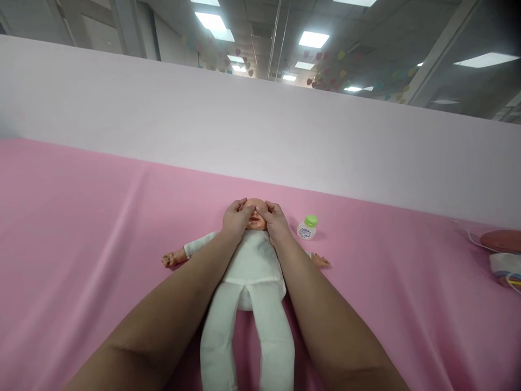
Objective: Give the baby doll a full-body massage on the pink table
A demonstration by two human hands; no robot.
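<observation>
A baby doll (252, 260) in white clothes lies on its back on the pink cloth (81, 228), head away from me. My left hand (235, 218) rests on the left side of the doll's face, thumb over the eye area. My right hand (275, 220) rests on the right side of the face in the same way. Both thumbs meet near the doll's forehead; only the mouth shows between them. The doll's arms are spread out to each side.
A small white bottle with a green cap (307, 227) lies just right of the doll's head. At the far right edge lie a pinkish oval object (501, 239), a white item (504, 264) and cables. A pale partition wall (260, 141) rises behind the cloth.
</observation>
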